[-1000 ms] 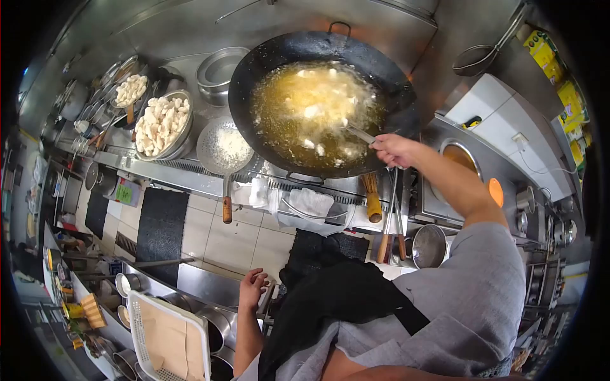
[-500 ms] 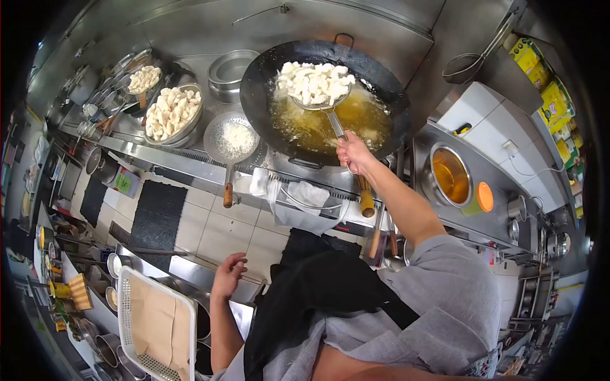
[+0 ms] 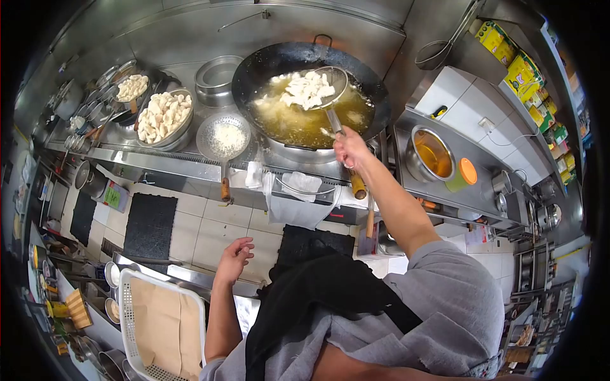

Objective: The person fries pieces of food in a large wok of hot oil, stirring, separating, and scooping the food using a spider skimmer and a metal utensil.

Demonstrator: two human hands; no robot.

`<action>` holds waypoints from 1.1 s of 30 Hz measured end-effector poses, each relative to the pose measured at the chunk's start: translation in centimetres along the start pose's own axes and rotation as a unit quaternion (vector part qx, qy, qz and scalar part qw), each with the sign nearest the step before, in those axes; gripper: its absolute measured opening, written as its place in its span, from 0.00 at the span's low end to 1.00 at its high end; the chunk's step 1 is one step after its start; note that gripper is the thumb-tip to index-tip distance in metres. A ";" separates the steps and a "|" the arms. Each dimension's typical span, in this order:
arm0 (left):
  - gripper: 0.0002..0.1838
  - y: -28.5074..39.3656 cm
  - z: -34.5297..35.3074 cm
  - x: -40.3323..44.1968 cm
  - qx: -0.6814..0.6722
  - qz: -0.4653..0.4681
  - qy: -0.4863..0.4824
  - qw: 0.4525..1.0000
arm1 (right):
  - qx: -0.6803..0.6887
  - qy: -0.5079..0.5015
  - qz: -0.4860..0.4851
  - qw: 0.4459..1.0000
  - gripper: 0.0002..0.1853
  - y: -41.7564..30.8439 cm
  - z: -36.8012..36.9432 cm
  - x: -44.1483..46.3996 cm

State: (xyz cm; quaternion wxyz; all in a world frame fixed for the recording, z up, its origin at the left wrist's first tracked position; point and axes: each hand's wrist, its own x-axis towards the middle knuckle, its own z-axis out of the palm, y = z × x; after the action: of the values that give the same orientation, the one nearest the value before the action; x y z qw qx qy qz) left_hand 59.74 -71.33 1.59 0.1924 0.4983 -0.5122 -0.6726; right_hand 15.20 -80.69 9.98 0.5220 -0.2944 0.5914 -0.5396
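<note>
My right hand (image 3: 351,149) is wrapped round the handle of a wire skimmer (image 3: 338,81) over a big black wok (image 3: 254,70). The skimmer is tilted, its right part bare mesh, with pale white pieces (image 3: 307,91) massed at its left side. Bubbling yellow oil (image 3: 279,124) fills the bottom of the wok, and some pale bits float in it. My left hand (image 3: 235,259) hangs low in front of my body, fingers loosely bent and apart, holding nothing. Nearest to it is a white plastic basket (image 3: 125,317) lined with brown paper (image 3: 164,324).
Left of the wok sit a perforated ladle (image 3: 210,140) with pale crumbs, a bowl of pale pieces (image 3: 164,117) and a metal pot (image 3: 219,76). A steel bowl of amber liquid (image 3: 432,154) and an orange-lidded tub (image 3: 467,171) stand at the right.
The skimmer has tipped, and its heap of pale pieces has shrunk and slid leftward, baring mesh on the right. More pale bits lie in the oil. My left hand stays free.
</note>
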 end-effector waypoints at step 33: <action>0.21 -4.6 13.6 -6.1 -0.008 -0.067 0.066 0.995 | -0.053 -0.047 0.003 0.997 0.33 -1.8 -11.9 -2.8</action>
State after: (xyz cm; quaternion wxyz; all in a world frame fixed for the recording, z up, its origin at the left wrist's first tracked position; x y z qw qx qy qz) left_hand 51.75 -58.00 0.15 0.1844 0.5737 -0.4579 -0.6536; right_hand 4.49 -74.61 11.04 0.5346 -0.3453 0.5943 -0.4917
